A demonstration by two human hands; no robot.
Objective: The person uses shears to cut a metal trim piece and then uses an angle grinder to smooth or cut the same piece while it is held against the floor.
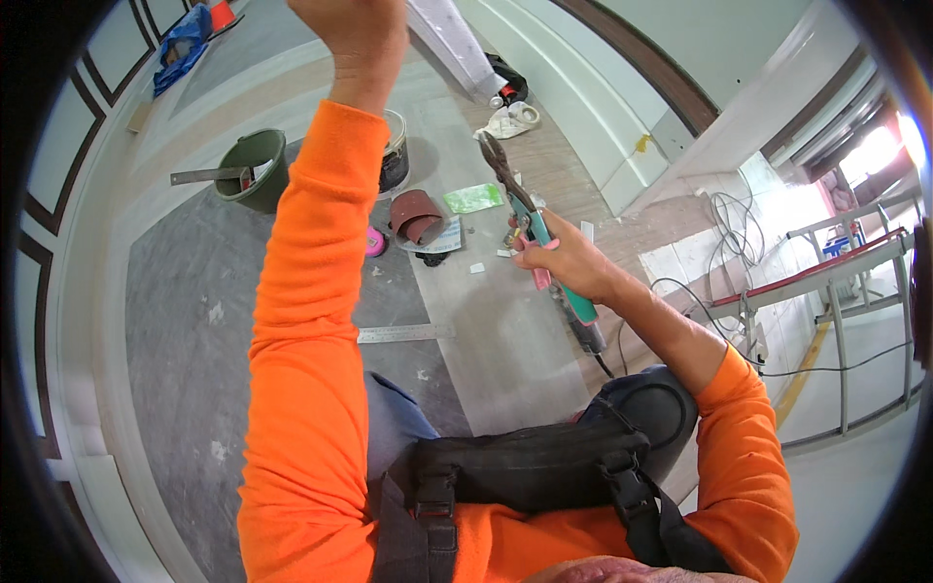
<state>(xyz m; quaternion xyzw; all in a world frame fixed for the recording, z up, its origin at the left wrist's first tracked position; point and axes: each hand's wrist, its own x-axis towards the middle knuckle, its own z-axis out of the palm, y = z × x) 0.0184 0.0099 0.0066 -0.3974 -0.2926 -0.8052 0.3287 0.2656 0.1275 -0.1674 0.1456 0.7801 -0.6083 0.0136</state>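
My right hand (564,255) is closed around a pair of pliers (586,309) with teal and pink handles, the long dark jaws pointing up and away. Below that hand a grey power tool (585,332) with a cord lies on the floor, partly hidden. My left arm stretches far forward, and the left hand (358,34) is cut off by the top edge, so its fingers do not show. Just right of it stands a pale, long boxed strip (452,44). Between my arms lie a rolled reddish-brown sheet (416,216), a green packet (473,198) and a steel ruler (403,333).
A green bucket (255,146) with tools and a pale bucket (397,160) stand ahead, left of centre. Near them is a pink tape measure (374,241). At right, a metal trestle (826,277) stands among loose cables (734,228). A white wall panel (583,126) runs along the far right.
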